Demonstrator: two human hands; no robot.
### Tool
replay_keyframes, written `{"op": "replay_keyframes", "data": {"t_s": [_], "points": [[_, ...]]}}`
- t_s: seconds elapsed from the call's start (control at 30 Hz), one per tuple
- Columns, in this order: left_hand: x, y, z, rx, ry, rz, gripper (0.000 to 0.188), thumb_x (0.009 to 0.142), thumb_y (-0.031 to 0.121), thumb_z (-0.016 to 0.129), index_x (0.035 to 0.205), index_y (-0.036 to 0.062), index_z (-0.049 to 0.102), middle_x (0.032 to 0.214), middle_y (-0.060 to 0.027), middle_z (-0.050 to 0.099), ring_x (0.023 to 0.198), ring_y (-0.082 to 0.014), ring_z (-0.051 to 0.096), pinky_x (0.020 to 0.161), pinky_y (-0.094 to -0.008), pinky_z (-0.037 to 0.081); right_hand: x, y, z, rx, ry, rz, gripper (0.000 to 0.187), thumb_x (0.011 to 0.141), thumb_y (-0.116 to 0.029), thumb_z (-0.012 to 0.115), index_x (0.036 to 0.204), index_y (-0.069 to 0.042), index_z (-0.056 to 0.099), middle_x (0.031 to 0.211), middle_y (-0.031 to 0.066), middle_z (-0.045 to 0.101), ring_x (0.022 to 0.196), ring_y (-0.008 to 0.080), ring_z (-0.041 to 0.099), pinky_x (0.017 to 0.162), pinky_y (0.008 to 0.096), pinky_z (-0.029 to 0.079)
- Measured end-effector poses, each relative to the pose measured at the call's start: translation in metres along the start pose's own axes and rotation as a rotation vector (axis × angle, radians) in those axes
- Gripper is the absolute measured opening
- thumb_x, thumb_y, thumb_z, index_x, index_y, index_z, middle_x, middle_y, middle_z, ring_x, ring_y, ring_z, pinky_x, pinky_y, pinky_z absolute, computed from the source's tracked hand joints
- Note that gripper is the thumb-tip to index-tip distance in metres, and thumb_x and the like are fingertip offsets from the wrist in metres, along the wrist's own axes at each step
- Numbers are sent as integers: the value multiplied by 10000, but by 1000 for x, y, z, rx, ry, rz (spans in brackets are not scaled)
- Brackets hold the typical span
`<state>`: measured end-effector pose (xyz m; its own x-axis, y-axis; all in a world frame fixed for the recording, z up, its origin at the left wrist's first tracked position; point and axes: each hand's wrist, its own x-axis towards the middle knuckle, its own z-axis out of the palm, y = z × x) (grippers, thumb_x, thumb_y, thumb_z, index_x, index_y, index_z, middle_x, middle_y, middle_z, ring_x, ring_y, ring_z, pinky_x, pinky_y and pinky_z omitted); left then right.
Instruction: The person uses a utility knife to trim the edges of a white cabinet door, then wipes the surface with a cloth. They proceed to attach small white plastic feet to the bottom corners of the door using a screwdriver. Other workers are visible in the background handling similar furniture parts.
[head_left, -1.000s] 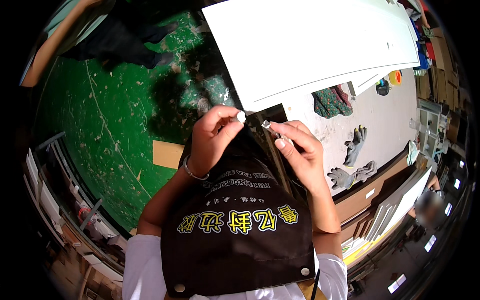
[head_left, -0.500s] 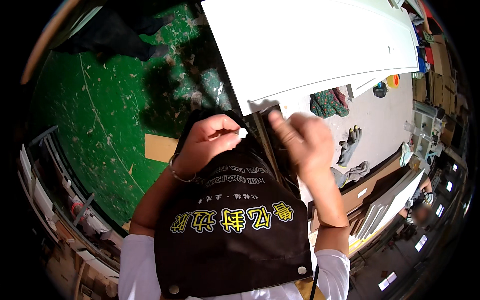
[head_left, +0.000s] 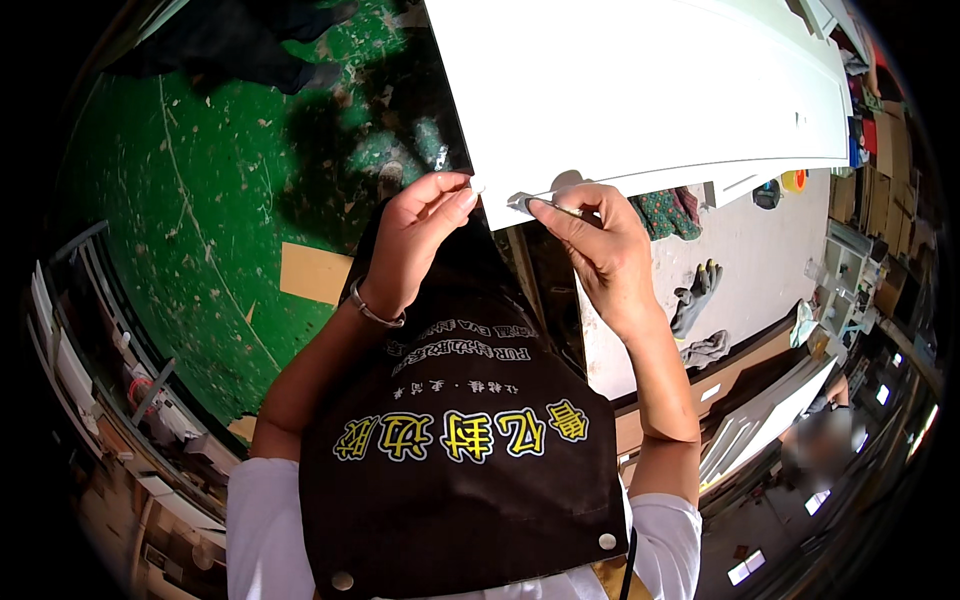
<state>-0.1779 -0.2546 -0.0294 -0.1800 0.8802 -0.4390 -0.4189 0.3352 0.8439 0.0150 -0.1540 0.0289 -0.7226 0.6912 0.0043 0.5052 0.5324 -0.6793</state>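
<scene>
A large white panel lies ahead, its near corner pointing toward me. My left hand is pinched at the left edge of that corner, with a small white piece at its fingertips. Over the panel's near edge, my right hand has its thumb and fingers closed together. A small grey shape shows at the right thumb tip; whether it is a held thing or partly shadow is unclear. Both hands are close to the corner, a short gap apart. A dark printed apron covers my front.
On the pale work surface lie a patterned cloth, grey work gloves and a yellow roll. Stacked boards stand at the right, near another person. A cardboard piece rests on the green floor.
Both hands have moved forward to the panel's corner. My left hand has brought the small white piece to the edge; my right hand has gone from blurred motion to a pinch.
</scene>
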Motion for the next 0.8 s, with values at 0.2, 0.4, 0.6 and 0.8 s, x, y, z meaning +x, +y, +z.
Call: {"op": "replay_keyframes", "data": {"t_s": [0.2,0.4,0.6,0.8], "points": [[3,-1,2,-38,15,10,281,983,184,524,1184,1,594,1072,-30,652,982,-89,587,820,-249,465,5,3,3,-37,15,-61,302,760,12,697,1032,-113,738,892,71,563,764,224,553,661,319,449],[2,-1,4,-85,42,38,273,964,213,577,1135,3,609,1029,-15,675,903,-46,579,772,-224,456,6,1,2,-65,-8,-62,319,764,25,701,1050,-113,734,891,55,550,768,198,548,664,291,454],[2,-4,7,-109,62,37,275,965,216,575,1134,0,607,1038,-18,676,903,-48,578,774,-225,457,6,2,3,-186,-5,-140,315,713,-44,723,1018,-118,741,888,71,550,753,230,559,633,346,464],[3,-6,6,-99,56,47,253,980,178,540,1147,5,617,1061,-34,664,957,-82,602,799,-238,474,11,4,-2,-251,1,-241,256,762,-64,744,1009,-131,750,864,57,560,727,203,541,607,306,449]]}}
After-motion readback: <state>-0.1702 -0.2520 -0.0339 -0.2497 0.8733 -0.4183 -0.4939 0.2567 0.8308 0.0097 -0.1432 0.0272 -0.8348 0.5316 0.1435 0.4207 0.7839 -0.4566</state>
